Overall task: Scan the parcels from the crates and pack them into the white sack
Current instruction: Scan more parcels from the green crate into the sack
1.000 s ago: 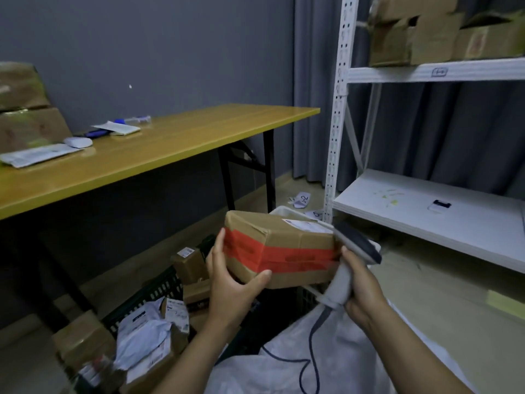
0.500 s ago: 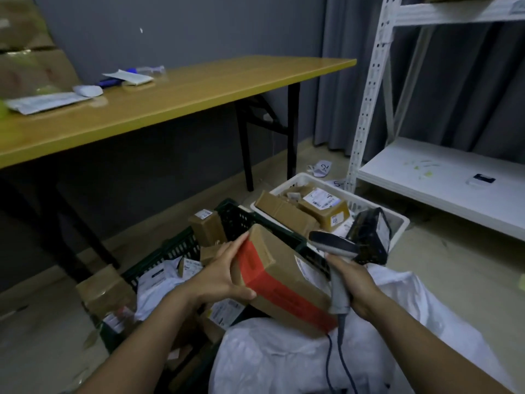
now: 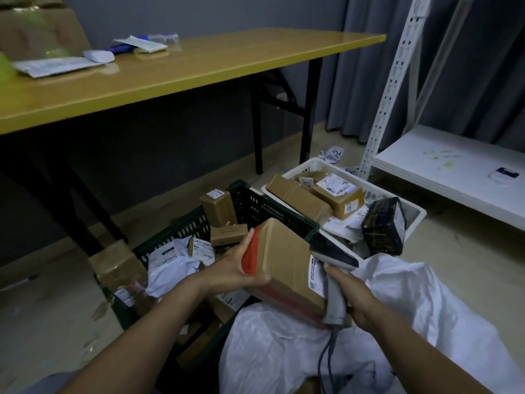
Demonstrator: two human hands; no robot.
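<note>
Head view: left hand (image 3: 234, 270) fingers curled, gripping parcel (image 3: 284, 258); right hand (image 3: 356, 301) wrapped round scanner (image 3: 334, 285) handle.

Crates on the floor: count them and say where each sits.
2. The dark green crate sits on the floor before the yellow table; the white crate sits right of it, beside the white shelf post. More may lie outside the view.

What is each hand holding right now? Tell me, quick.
Left hand: grips the box.
Right hand: grips the scanner.
</note>
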